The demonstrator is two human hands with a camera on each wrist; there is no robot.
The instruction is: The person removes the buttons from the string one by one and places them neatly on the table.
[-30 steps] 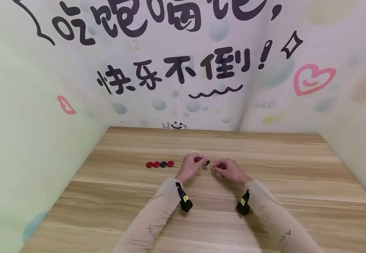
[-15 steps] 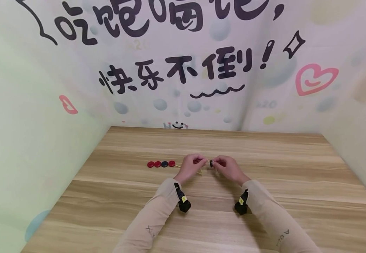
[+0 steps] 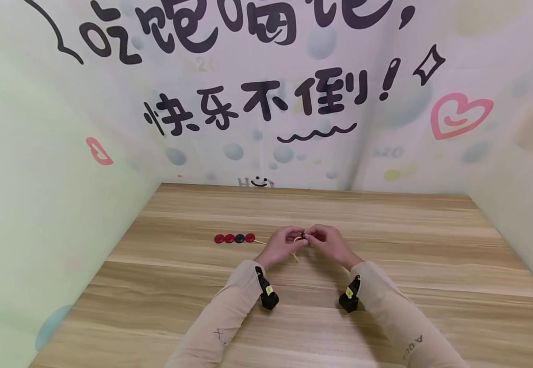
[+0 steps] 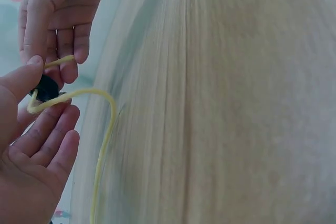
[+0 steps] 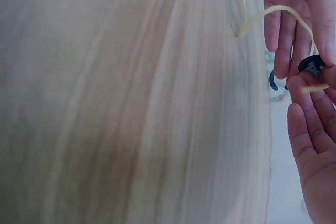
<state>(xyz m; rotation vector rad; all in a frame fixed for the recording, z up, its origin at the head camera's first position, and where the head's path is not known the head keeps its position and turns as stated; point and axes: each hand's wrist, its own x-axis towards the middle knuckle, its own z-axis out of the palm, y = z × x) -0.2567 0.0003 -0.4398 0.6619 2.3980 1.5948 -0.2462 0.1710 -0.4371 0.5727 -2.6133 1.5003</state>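
Note:
My left hand [image 3: 281,246] and right hand [image 3: 332,246] meet above the table, both pinching a small black button [image 5: 312,64]. In the left wrist view, the left thumb presses the black button [image 4: 47,88] against the fingers. A yellow string [image 4: 107,129] bends over the button and hangs down toward the table. Its short free end [image 5: 314,88] sticks out beside the button on the right hand's side. Fingers partly hide the button's holes, so I cannot tell exactly how the string runs through them.
Left of my hands, a row on the wooden table [image 3: 386,286] holds red buttons [image 3: 219,238] and one dark blue button [image 3: 239,238]. The yellow string runs from the row's right end toward my left hand. Printed cloth walls [image 3: 257,158] close off the back and sides.
A second ago the left hand held the black button; half a second ago the right hand held it, apart from the left. Now the hands have come together at the button.

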